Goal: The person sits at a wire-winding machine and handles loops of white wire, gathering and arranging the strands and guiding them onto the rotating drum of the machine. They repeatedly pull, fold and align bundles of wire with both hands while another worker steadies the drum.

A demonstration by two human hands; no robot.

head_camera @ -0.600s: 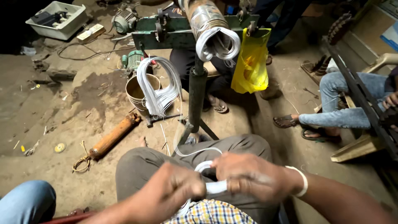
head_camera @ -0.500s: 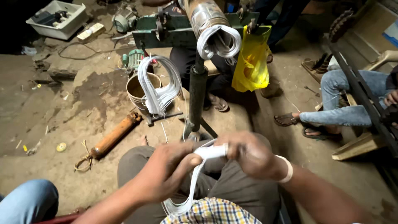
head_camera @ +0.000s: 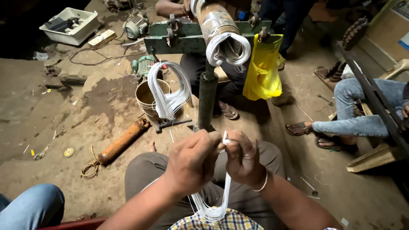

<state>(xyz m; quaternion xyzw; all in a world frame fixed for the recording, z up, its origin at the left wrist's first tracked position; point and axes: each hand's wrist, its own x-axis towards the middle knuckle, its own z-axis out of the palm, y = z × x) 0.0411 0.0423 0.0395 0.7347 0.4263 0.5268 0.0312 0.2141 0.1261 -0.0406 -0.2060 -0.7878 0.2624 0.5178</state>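
My left hand (head_camera: pixel 194 162) and my right hand (head_camera: pixel 243 158) meet in front of my chest, fingers pinched together on the top of a white wire coil (head_camera: pixel 213 206). The coil hangs down in a long loop between my forearms toward my checked shirt. Just beyond my hands stands a dark upright post (head_camera: pixel 207 100) that carries a green winding machine (head_camera: pixel 200 36) with a metal drum. Another white coil (head_camera: pixel 228 49) sits on that drum. More white loops (head_camera: pixel 169 91) hang on a stand beside a metal bucket (head_camera: pixel 149 99).
A yellow plastic bag (head_camera: pixel 263 68) hangs from the machine. A rusty orange cylinder (head_camera: pixel 121 142) lies on the dirt floor at left. A white tray of parts (head_camera: pixel 70 25) sits at far left. A person in jeans and sandals (head_camera: pixel 341 119) sits at right; another sits behind the machine.
My hands have lifted and drawn close together, gathering the white coil from a wide spread into a narrow hanging loop pinched at its top.
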